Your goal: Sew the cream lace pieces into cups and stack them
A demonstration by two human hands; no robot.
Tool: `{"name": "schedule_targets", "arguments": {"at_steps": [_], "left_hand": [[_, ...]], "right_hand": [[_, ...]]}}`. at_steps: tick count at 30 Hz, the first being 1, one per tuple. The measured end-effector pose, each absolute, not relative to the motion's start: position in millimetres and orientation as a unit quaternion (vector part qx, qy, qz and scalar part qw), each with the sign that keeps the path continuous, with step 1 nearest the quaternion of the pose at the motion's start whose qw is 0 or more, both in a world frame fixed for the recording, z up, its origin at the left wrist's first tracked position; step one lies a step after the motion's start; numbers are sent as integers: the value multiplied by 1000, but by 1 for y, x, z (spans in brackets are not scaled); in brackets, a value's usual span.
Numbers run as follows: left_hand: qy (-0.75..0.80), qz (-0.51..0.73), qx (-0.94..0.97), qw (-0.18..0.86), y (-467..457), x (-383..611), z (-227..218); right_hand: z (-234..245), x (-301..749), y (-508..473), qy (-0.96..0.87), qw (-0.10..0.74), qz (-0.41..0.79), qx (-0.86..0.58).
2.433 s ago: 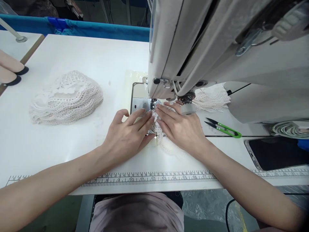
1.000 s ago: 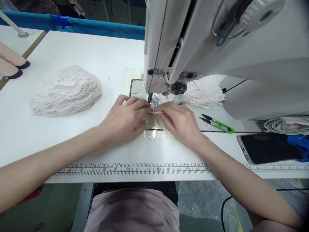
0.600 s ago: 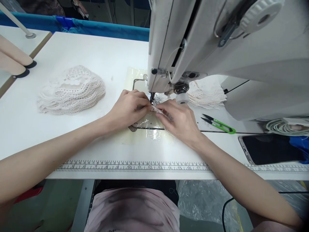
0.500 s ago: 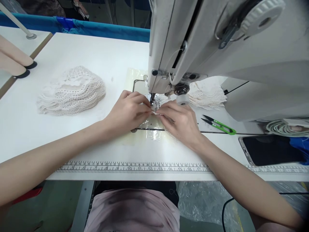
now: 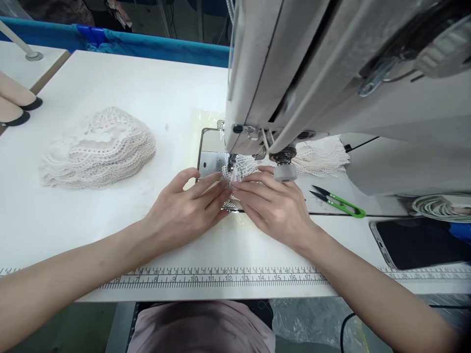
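Note:
A white lace piece (image 5: 243,166) lies under the presser foot (image 5: 231,163) of the sewing machine (image 5: 279,73). My left hand (image 5: 187,208) rests palm down left of the foot, fingers stretched out and tips on the lace's near edge; its outermost finger stands apart. From the right, my right hand (image 5: 277,206) lies with extended fingers flat over the lace, their tips close to the left ones. Fingers cover part of the lace. Whether any of it is pinched beneath them is hidden.
A pile of white lace pieces (image 5: 106,152) sits at left, another lace stack (image 5: 322,157) behind the machine head. Green thread snips (image 5: 340,202), a phone (image 5: 419,242) and a coiled cable (image 5: 439,206) lie right. A ruler strip (image 5: 213,278) follows the front edge.
My fingers have gone from pinching the lace edge to lying flatter on it. Both hands look lower in the picture, partly because the view shifted. More lace shows by the foot.

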State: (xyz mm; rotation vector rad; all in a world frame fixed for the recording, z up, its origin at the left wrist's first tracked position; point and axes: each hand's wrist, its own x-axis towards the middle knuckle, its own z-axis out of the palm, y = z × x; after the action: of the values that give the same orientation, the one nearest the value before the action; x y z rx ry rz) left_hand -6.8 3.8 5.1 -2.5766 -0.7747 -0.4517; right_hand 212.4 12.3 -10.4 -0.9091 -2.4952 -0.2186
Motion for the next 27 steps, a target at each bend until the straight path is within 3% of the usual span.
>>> {"name": "schedule_targets", "arguments": {"at_steps": [27], "left_hand": [[-325, -169, -911, 188, 13, -7, 2]], "right_hand": [[-12, 211, 17, -900, 234, -98, -355]]}}
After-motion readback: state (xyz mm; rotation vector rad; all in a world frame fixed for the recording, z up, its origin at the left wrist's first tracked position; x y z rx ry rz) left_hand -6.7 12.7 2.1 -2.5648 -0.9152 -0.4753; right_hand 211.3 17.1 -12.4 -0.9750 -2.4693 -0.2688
